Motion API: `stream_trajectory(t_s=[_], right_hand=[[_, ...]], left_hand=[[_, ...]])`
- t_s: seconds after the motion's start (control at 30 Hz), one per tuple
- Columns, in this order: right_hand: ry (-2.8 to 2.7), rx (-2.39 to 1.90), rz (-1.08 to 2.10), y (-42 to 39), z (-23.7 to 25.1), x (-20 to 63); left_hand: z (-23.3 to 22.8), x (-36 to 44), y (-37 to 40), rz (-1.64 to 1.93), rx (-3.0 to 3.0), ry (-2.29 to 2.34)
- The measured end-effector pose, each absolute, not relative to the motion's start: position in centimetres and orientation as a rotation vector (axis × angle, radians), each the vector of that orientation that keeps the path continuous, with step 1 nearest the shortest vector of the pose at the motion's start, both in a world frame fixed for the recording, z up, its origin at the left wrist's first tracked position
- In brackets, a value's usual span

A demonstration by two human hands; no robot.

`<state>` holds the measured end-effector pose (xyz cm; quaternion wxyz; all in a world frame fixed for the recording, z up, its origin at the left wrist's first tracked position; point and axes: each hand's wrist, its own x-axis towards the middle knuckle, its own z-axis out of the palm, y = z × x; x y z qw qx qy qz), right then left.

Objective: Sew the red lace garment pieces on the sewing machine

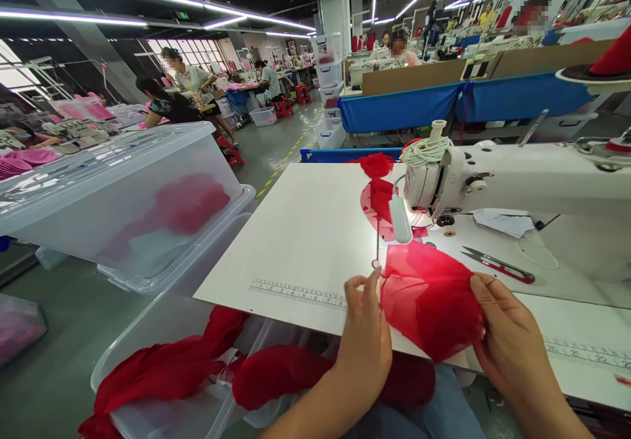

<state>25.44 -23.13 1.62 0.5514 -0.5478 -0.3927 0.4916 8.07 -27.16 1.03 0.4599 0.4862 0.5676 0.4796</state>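
Note:
A piece of sheer red fabric lies on the white sewing table, just in front of the sewing machine. My left hand pinches its left edge with thumb and fingers. On the fabric's right edge, my right hand grips it too. More red fabric lies behind the machine's needle area. A pair of red-handled scissors rests on the table right of the needle.
Clear plastic bins with red fabric stand to the left, and a lower bin holds red pieces beside my lap. A printed ruler runs along the table's front edge. Other people work at tables in the background.

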Motion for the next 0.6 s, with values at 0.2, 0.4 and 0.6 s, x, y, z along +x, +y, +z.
stream_trajectory(t_s=[0.2,0.4,0.6], right_hand=[[-1.345,-1.300,1.171,-24.5,0.8,23.6],[-1.423,-1.244,1.112,-25.9,-0.4,23.7],[-0.723,-1.395,1.013,-25.2,-0.2,26.6]], left_hand=[[3.2,8.3,-24.8,0.897,1.248,1.129],[1.2,8.0,-22.2,0.729,0.908,1.062],[1.9,7.3,-21.8,0.883,0.829,0.983]])
